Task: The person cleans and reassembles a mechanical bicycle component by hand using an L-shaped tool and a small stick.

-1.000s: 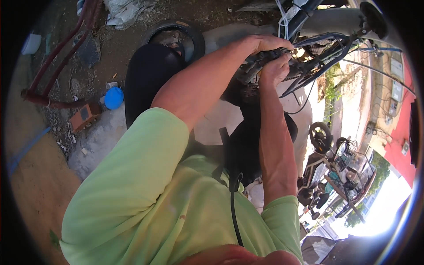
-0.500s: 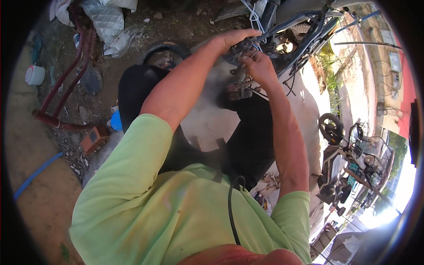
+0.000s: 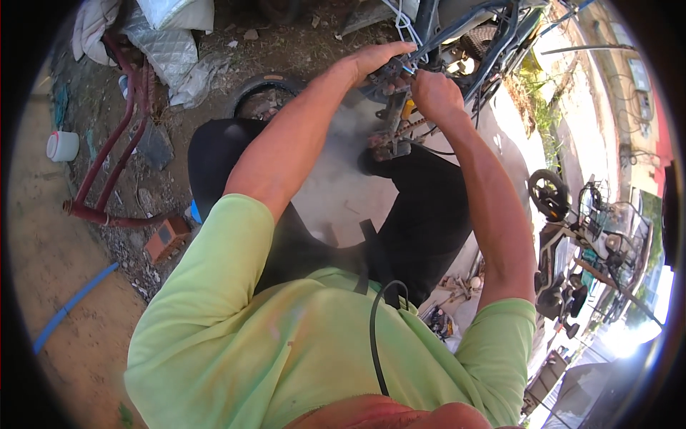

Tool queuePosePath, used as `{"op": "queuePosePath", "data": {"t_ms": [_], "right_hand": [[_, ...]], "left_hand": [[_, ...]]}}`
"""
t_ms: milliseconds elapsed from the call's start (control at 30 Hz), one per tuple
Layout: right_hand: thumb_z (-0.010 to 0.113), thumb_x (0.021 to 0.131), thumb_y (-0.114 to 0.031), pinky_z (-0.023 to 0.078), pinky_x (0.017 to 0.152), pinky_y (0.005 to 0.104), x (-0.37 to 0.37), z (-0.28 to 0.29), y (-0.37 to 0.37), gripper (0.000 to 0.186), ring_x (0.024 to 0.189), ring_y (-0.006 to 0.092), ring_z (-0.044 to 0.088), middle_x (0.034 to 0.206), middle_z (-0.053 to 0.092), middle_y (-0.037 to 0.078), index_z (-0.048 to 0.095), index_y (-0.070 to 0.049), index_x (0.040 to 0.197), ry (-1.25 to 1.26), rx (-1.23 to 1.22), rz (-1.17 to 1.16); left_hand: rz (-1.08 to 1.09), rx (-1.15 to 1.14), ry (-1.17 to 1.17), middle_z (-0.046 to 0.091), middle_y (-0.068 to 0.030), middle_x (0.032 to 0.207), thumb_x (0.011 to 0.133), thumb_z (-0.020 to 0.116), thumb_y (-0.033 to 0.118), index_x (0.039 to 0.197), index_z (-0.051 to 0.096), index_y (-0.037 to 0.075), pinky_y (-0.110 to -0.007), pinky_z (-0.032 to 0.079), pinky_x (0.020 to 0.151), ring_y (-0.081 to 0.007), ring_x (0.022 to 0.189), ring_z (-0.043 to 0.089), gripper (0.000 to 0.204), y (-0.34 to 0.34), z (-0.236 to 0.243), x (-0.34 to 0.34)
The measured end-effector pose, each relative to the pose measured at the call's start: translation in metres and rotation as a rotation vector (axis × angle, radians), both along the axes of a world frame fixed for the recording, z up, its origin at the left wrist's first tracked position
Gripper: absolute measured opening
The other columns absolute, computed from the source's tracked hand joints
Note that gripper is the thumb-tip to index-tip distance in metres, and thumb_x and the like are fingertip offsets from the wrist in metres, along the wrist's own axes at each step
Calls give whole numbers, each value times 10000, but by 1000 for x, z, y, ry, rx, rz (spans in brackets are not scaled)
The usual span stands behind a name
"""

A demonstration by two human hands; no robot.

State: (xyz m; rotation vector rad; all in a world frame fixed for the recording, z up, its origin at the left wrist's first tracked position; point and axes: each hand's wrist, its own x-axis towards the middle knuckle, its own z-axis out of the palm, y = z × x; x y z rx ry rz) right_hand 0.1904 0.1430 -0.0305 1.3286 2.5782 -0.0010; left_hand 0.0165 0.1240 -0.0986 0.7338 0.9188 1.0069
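Observation:
Both my arms reach forward to a vehicle's dark metal frame [image 3: 457,28] with cables and a chain part [image 3: 391,132] hanging below it. My left hand [image 3: 377,61] curls over a tangle of wires and metal at the frame's lower end. My right hand [image 3: 434,93] sits just right of it, fingers pinched on a small piece with a blue tip [image 3: 407,70]. The two hands almost touch. What lies under the fingers is hidden. My green shirt and dark trousers fill the lower view.
An old tyre [image 3: 261,91] lies on the ground ahead left. A bent red pipe frame [image 3: 107,154], a white cup [image 3: 63,145], a brick [image 3: 166,239] and a blue hose [image 3: 71,307] lie on the left. A small scooter [image 3: 564,236] is parked on the right.
The view has swung, so more ground shows on the left. Both hands stay together at the same spot on the frame, with the left hand curling further over the wires.

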Motion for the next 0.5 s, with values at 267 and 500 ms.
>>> {"op": "queuePosePath", "data": {"t_ms": [267, 500], "right_hand": [[645, 863, -129, 597, 735, 302, -1, 12, 25, 186, 823, 234, 734, 910, 735, 134, 683, 49, 902, 764, -942, -664], [729, 839, -158, 570, 670, 277, 0, 0, 16, 366, 760, 184, 697, 925, 726, 132, 638, 66, 1113, 1153, -875, -735]], "left_hand": [[28, -8, 9, 725, -79, 881, 934, 632, 606, 1016, 703, 47, -303, 582, 601, -176, 740, 716, 569, 1, -2, -1], [-3, -18, -19, 722, -63, 924, 958, 604, 611, 1049, 689, 55, -280, 572, 592, -159, 726, 704, 570, 4, -4, 0]]}}
